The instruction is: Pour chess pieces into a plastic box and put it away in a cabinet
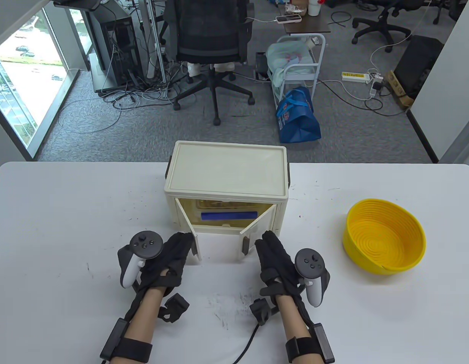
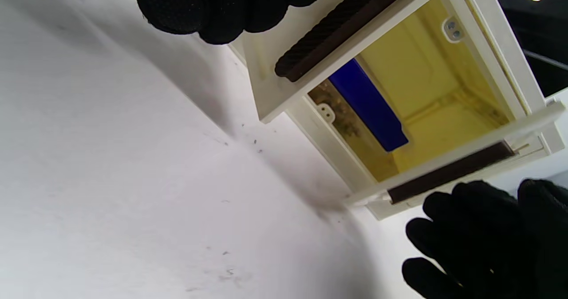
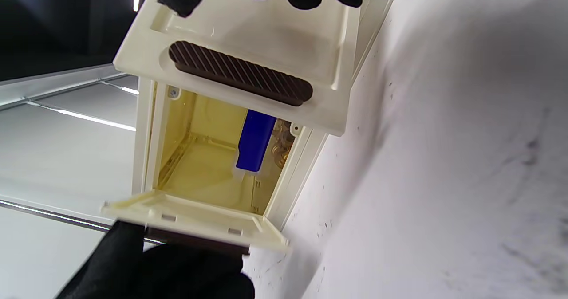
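The cream cabinet (image 1: 226,178) stands mid-table with both front doors half open. Inside sits the clear plastic box with a blue lid (image 1: 228,216); brownish pieces (image 3: 282,146) show through its wall. My left hand (image 1: 173,254) rests with its fingers stretched out on the outside of the left door (image 1: 189,233), next to its dark handle (image 2: 341,28). My right hand (image 1: 274,254) rests the same way on the right door (image 1: 257,231), whose handle (image 3: 239,72) shows in the right wrist view. Neither hand holds anything.
An empty yellow ribbed bowl (image 1: 384,235) stands on the white table (image 1: 67,227) to the right of the cabinet. The table's far edge runs just behind the cabinet; an office chair (image 1: 211,45) and floor clutter lie beyond.
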### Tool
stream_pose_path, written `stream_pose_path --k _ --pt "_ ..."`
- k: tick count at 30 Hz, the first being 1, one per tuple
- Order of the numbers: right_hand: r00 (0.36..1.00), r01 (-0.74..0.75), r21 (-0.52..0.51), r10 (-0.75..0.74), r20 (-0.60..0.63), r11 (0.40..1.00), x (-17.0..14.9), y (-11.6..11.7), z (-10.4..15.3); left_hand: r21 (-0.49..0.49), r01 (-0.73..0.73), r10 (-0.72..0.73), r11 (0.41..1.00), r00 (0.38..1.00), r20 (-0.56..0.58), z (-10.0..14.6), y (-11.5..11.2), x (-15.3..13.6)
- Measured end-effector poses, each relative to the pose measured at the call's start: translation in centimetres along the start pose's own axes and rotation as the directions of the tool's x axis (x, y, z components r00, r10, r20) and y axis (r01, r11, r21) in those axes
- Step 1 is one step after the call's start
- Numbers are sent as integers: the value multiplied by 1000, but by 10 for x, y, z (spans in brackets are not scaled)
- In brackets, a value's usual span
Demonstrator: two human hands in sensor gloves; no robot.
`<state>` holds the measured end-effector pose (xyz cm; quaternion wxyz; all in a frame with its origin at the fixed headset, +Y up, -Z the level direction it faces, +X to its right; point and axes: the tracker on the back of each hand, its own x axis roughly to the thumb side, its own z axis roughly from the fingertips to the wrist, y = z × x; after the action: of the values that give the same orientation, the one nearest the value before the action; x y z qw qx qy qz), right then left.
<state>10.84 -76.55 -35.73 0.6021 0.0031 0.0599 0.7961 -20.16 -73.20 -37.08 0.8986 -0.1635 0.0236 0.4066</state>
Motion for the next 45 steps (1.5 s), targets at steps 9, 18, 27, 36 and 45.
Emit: stream_pose_path --k 9,18,27,36,45 --pt "997 80 61 -80 -14 995 5 31 -44 64 95 -94 993 995 -21 -41 -16 47" --pt "987 160 128 -161 -2 979 0 46 -62 22 29 -30 999 997 69 -63 -20 44" --pt "999 -20 139 15 38 990 24 29 -38 137 7 -25 991 991 132 -35 -9 49" --pt "822 -557 -31 557 120 830 90 -4 31 307 264 -336 914 918 211 49 29 67" --pt "389 -921 8 918 78 389 68 0 79 357 511 -610 782 746 269 82 5 23"
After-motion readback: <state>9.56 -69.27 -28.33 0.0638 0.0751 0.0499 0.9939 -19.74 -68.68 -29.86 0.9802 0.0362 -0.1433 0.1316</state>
